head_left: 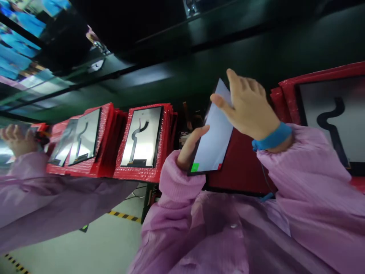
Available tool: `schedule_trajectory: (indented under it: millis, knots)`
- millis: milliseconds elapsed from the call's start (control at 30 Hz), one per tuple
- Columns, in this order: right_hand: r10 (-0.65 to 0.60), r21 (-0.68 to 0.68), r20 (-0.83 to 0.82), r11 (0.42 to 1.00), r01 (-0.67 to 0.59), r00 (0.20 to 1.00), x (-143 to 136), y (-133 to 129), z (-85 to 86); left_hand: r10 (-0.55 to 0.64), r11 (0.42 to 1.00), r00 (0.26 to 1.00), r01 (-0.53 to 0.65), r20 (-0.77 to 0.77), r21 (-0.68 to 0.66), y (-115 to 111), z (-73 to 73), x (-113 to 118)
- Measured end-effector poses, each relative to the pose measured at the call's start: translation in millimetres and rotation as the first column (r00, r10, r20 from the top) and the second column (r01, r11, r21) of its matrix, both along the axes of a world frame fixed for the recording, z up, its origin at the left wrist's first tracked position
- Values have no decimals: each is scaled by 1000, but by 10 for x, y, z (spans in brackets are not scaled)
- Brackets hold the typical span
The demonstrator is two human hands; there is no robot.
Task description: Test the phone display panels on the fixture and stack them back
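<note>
A lit display panel (215,133) is tilted up in front of me, its face white with a green square at the lower left and a small red one at the lower right. My left hand (191,146) grips its left edge, thumb along the face, the other fingers hidden behind. My right hand (249,104) is at the panel's upper right, fingers stretched out and thumb apart, overlapping the face. Whether that thumb touches the panel I cannot tell. A blue wrist strap (272,137) circles my right wrist. Under the panel lies a dark red surface (242,167).
Left of me, a display panel with a black flex cable (142,137) rests on a stack of red bubble-wrap bags (164,167). More panels (85,137) lie on further stacks. Another panel (353,114) is at right. A co-worker's hand (18,139) is far left.
</note>
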State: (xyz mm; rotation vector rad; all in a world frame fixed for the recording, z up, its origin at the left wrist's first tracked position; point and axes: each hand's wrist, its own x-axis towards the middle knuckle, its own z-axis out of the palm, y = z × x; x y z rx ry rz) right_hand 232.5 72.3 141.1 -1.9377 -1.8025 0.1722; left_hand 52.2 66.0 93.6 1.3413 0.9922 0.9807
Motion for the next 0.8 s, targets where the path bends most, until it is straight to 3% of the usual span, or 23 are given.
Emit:
schedule_trajectory:
  millis: [133,233,300,333,400,433,500,567,667,800]
  knots:
    - [-9,-14,-26,1000,9,1000,-5,65,-120,-157,968,987,149,-26,-202,-71,105,240]
    - [-23,-15,-50,1000,22,998,65,62,-86,-253,931,964,267,85,-248,-128,139,343]
    - [-31,-11,-51,999,31,998,113,21,-10,-267,939,948,296,172,-177,-166,126,307]
    - [-40,-17,-45,999,39,998,135,-7,34,-238,961,956,257,169,-101,-187,104,251]
    - [-58,-42,-24,997,57,998,183,-67,109,-96,990,995,92,33,107,-241,20,69]
    - [-61,-52,-13,997,60,998,212,-92,132,21,973,996,0,-87,229,-276,-45,-45]
    - [-43,-38,-5,998,43,999,283,-126,137,248,887,905,-69,-345,456,-361,-224,-281]
    - [-6,6,-11,1000,6,1000,360,-136,105,408,798,747,-12,-526,602,-457,-442,-479]
    - [40,29,-6,999,-40,999,434,-134,69,483,759,544,131,-686,638,-572,-732,-635]
    - [17,-66,30,998,-15,999,393,-157,169,505,725,453,240,-735,646,-610,-876,-622]
